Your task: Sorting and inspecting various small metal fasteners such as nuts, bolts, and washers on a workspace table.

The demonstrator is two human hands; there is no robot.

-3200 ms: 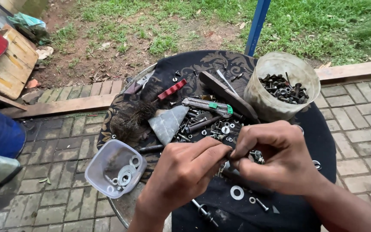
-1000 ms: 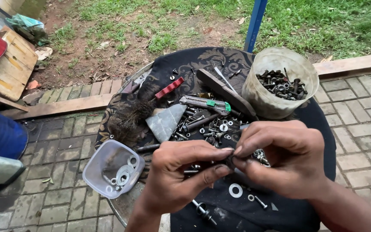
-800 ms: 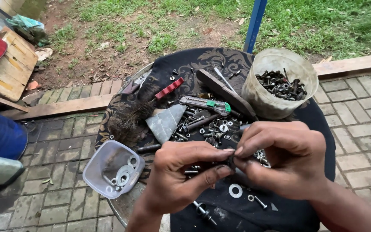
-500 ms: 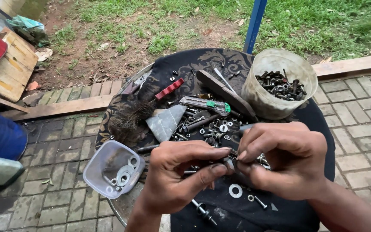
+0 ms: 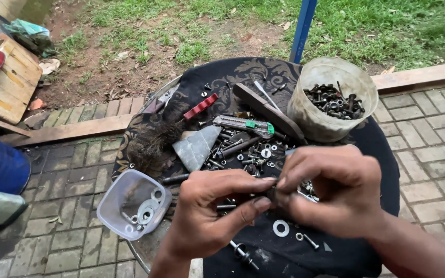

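In the head view, the person's left hand [image 5: 217, 211] and right hand [image 5: 330, 190] meet above a round table [image 5: 382, 154] draped in a dark patterned cloth. The fingertips of both hands pinch one small dark metal part [image 5: 271, 194] between them, thumbs and forefingers closed on it; what kind of part it is cannot be told, as the fingers hide most of it. Just below the hands lie a flat washer [image 5: 280, 227] and a small bolt [image 5: 309, 241] on the cloth. Behind the hands a heap of loose nuts and bolts [image 5: 243, 152] spreads around a grey metal scrap [image 5: 195, 146] and a utility knife [image 5: 245, 124]. A round plastic tub [image 5: 315, 116] of dark fasteners stands at the table's far right. A small clear container [image 5: 117, 198] holding washers sits at the left edge, near the left wrist.
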